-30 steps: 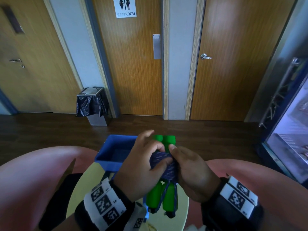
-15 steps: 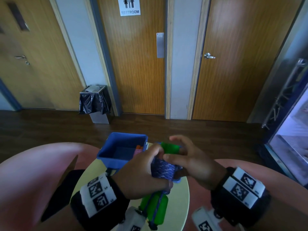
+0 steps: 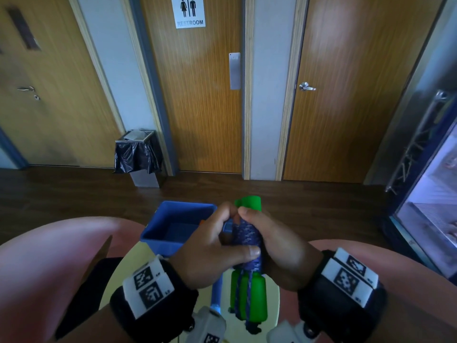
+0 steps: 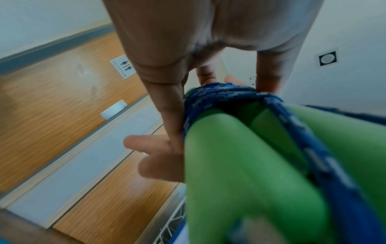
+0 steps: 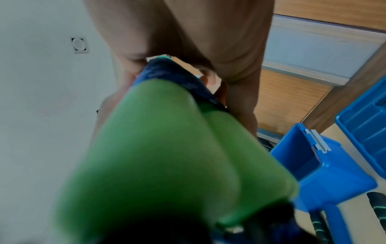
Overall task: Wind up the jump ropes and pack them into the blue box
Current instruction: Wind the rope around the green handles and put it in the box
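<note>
A jump rope [image 3: 248, 246] with two green foam handles [image 3: 248, 299] has its blue patterned cord wound round the handles' middle. I hold it upright above a small round table [image 3: 269, 308]. My left hand [image 3: 210, 248] grips the wound cord from the left, thumb across its front. My right hand [image 3: 277, 246] grips it from the right, thumb at the top of the winding. The green handles [image 4: 240, 165] and the cord [image 4: 225, 92] fill the left wrist view; the green handles [image 5: 167, 148] fill the right wrist view too. The open blue box [image 3: 176, 227] stands just left of my hands, also seen as blue box [image 5: 313, 166].
A blue lid [image 5: 367, 120] lies beyond the box. Another rope's dark handles [image 5: 380, 214] lie on the table near the box. Pink chair arms [image 3: 49, 263] flank the table. A black-bagged bin [image 3: 138, 157] stands by the restroom door [image 3: 195, 95].
My right hand has come back from the handle tops onto the wound cord, and both hands now close round the bundle. The bundle stands a little further right of the box.
</note>
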A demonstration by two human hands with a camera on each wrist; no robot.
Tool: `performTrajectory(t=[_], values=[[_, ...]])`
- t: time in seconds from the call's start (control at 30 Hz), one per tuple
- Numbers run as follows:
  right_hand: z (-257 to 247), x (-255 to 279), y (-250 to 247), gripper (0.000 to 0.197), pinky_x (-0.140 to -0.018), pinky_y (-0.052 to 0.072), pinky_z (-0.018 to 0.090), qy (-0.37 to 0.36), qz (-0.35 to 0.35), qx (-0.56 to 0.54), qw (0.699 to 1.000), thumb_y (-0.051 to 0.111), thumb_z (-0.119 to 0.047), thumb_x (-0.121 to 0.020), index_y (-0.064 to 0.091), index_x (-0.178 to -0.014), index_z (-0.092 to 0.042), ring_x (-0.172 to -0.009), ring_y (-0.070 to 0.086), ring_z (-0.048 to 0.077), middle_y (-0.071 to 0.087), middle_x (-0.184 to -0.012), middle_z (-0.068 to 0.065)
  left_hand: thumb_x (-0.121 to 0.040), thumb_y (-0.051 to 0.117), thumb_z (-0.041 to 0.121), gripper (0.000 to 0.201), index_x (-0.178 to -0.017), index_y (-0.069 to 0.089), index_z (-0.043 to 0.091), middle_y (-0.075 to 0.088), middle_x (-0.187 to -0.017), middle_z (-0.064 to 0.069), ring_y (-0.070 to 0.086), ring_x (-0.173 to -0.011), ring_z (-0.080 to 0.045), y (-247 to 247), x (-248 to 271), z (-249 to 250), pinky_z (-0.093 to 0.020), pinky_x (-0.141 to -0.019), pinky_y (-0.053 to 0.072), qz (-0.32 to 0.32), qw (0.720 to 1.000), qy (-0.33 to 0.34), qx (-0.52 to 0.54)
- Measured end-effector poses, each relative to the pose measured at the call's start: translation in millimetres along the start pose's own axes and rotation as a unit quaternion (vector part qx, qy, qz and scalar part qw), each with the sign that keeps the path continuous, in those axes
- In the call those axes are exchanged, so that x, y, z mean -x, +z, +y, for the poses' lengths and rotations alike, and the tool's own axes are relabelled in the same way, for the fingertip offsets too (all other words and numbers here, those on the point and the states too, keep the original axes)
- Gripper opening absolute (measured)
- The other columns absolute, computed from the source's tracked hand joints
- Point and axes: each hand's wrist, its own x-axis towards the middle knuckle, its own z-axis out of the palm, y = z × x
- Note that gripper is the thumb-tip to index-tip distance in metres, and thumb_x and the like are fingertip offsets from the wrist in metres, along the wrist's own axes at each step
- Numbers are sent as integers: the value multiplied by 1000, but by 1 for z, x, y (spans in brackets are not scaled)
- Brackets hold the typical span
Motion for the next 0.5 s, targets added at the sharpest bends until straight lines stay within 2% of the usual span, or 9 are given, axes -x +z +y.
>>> performTrajectory(t=[0.1, 0.17, 0.23, 0.3, 0.4, 0.5], values=[[-1, 2, 2, 50, -102, 49, 53, -17, 12, -13, 1000, 58, -42, -95, 57, -128, -4, -117, 61, 42, 63, -124, 29, -74, 77, 20, 41, -98, 47, 8, 60, -90, -22, 65, -82, -36, 3, -6, 4, -52, -71, 55, 56, 990, 54, -116], [4, 0, 0, 46, -102, 49, 54, -27, 19, -15, 999, 50, -42, -100, 61, -124, -5, -113, 65, 39, 66, -120, 27, -76, 75, 20, 31, -91, 49, 14, 56, -86, -14, 61, -78, -31, 3, -10, 6, -52, -69, 53, 89, 974, 97, -182], [7, -5, -1, 50, -101, 48, 59, -56, 48, -6, 997, 54, -48, -93, 62, -122, -9, -109, 67, 38, 68, -117, 26, -76, 73, 22, 26, -89, 51, 19, 52, -91, -4, 57, -81, -24, 5, -12, 6, -48, -71, 50, 114, 953, 137, -247], [9, -10, -2, 53, -99, 48, 61, -77, 64, 0, 995, 55, -49, -86, 62, -122, -11, -108, 68, 38, 68, -116, 26, -78, 71, 25, 22, -90, 53, 20, 52, -97, 0, 57, -88, -20, 7, -13, 5, -41, -77, 50, 135, 945, 146, -260], [13, -13, -6, 51, -99, 48, 60, -98, 72, 14, 992, 55, -53, -85, 64, -120, -17, -109, 67, 37, 69, -116, 22, -82, 63, 30, 18, -93, 55, 20, 53, -102, 1, 58, -93, -19, 8, -10, 2, -39, -84, 50, 134, 957, 124, -228], [16, -13, -10, 50, -99, 48, 61, -103, 78, 30, 991, 56, -54, -84, 67, -116, -18, -109, 67, 36, 69, -115, 21, -84, 60, 25, 11, -93, 57, 20, 55, -107, 2, 60, -94, -16, 8, -8, 0, -43, -86, 51, 123, 971, 92, -185]])
